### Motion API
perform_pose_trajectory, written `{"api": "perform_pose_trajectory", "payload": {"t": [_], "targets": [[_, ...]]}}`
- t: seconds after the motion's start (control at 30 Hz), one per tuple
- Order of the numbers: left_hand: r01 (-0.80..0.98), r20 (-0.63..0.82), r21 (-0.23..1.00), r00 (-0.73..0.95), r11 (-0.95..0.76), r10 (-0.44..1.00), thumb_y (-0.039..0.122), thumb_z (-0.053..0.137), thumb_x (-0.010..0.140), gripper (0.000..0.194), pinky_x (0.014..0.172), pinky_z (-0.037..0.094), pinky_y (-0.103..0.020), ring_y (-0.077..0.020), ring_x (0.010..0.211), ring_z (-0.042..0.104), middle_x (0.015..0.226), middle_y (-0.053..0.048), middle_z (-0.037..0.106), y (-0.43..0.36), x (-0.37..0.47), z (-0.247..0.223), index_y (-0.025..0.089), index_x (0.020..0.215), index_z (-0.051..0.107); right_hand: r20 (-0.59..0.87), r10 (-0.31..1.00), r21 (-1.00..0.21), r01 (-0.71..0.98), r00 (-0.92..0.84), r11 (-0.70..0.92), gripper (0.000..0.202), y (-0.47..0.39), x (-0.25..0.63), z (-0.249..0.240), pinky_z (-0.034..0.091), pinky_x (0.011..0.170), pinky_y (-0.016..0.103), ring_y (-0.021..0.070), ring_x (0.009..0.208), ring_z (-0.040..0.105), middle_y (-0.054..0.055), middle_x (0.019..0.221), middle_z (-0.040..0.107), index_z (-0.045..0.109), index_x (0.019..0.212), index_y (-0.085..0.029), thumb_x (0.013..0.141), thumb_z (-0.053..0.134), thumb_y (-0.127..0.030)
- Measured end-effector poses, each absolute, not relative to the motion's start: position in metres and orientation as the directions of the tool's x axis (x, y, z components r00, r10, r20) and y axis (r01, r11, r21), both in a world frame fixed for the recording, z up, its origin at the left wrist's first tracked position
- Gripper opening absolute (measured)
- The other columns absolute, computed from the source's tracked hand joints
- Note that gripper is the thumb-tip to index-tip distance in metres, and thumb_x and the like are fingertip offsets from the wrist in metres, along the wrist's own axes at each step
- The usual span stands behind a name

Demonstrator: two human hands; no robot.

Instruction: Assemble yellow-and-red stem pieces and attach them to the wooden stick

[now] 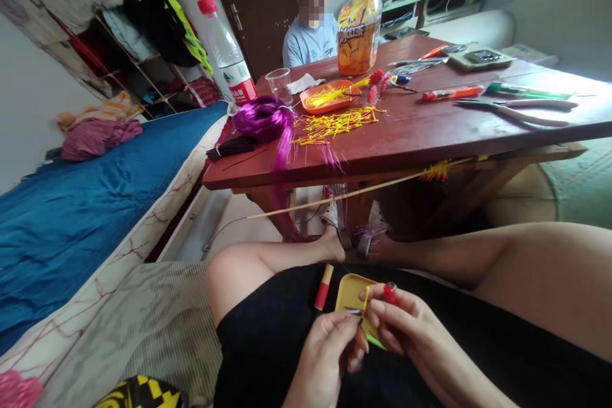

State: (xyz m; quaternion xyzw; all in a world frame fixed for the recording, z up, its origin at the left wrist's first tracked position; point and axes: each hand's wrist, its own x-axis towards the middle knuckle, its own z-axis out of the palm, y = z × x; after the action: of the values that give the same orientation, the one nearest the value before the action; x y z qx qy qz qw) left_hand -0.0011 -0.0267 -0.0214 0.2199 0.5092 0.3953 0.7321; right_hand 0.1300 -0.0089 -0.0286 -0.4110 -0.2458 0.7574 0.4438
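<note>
Both hands meet low in the head view, over a yellow tray (348,287) on the dark cloth of the lap. My left hand (332,344) has its thumb and fingers pinched together near a small dark-tipped piece. My right hand (401,319) pinches a thin yellow strand (366,299) between thumb and fingers, and a red-handled item (390,293) sticks up between its fingers. The fingertips of the two hands nearly touch. A red and tan tube (324,288) lies left of the tray.
A red table (406,134) ahead bears purple thread (262,118), yellow stems (339,124), an orange dish (329,107), pliers (521,108) and two bottles. A thin stick (335,196) crosses before its edge. A person (306,44) sits behind it; a bed (109,185) is at left.
</note>
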Motion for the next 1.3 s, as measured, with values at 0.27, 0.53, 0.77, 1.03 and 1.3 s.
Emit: {"api": "perform_pose_trajectory", "payload": {"t": [0.27, 0.53, 0.77, 1.03, 1.3], "targets": [[-0.356, -0.499, 0.768, 0.187, 0.532, 0.846, 0.045, 0.069, 0.065, 0.037, 0.045, 0.024, -0.021, -0.0064, 0.045, 0.035, 0.051, 0.002, 0.046, -0.027, -0.003, -0.023, 0.012, 0.051, 0.058, -0.506, 0.814, -0.592, -0.571, -0.286, -0.569, 0.029, -0.011, 0.124, -0.034, 0.021, 0.041, 0.019, 0.0027, 0.039, 0.027, -0.008, 0.046, 0.041, 0.052, 0.059, -0.015, 0.061, 0.074, -0.034], [-0.508, -0.318, 0.792, 0.127, 0.337, 0.939, 0.037, 0.067, 0.07, 0.027, 0.077, 0.039, -0.03, -0.0179, 0.077, 0.052, 0.082, -0.006, 0.059, -0.022, 0.001, -0.018, 0.015, 0.054, 0.065, -0.515, 0.74, -0.471, -0.579, -0.432, -0.666, 0.023, -0.022, 0.11, -0.045, 0.018, 0.037, 0.019, 0.0017, 0.032, 0.025, -0.007, 0.042, 0.043, 0.052, 0.057, -0.015, 0.065, 0.066, -0.031], [-0.49, -0.38, 0.79, 0.08, 0.369, 0.921, 0.033, 0.065, 0.073, 0.023, 0.07, 0.038, -0.026, -0.0147, 0.066, 0.051, 0.062, -0.002, 0.058, -0.028, 0.002, -0.024, 0.016, 0.059, 0.065, -0.438, 0.877, -0.756, -0.446, -0.199, -0.479, 0.033, -0.016, 0.123, -0.031, 0.027, 0.044, 0.017, 0.005, 0.047, 0.036, -0.005, 0.055, 0.053, 0.062, 0.077, -0.014, 0.061, 0.074, -0.041], [-0.46, -0.397, 0.777, 0.173, 0.43, 0.901, 0.035, 0.063, 0.072, 0.031, 0.061, 0.034, -0.024, -0.0124, 0.057, 0.043, 0.051, 0.0, 0.051, -0.029, 0.007, -0.023, 0.015, 0.05, 0.059, -0.289, 0.892, -0.817, -0.396, -0.348, -0.42, 0.033, -0.01, 0.125, -0.019, 0.027, 0.046, 0.02, 0.0068, 0.046, 0.038, -0.003, 0.048, 0.05, 0.055, 0.055, -0.014, 0.063, 0.073, -0.04], [-0.41, -0.407, 0.805, 0.145, 0.43, 0.902, 0.038, 0.062, 0.073, 0.033, 0.063, 0.035, -0.026, -0.0133, 0.057, 0.046, 0.051, -0.001, 0.052, -0.029, 0.006, -0.021, 0.015, 0.05, 0.058, -0.337, 0.904, -0.812, -0.406, -0.263, -0.42, 0.032, -0.016, 0.127, -0.033, 0.032, 0.049, 0.021, 0.0083, 0.049, 0.037, -0.005, 0.051, 0.045, 0.055, 0.067, -0.017, 0.071, 0.065, -0.048]]}}
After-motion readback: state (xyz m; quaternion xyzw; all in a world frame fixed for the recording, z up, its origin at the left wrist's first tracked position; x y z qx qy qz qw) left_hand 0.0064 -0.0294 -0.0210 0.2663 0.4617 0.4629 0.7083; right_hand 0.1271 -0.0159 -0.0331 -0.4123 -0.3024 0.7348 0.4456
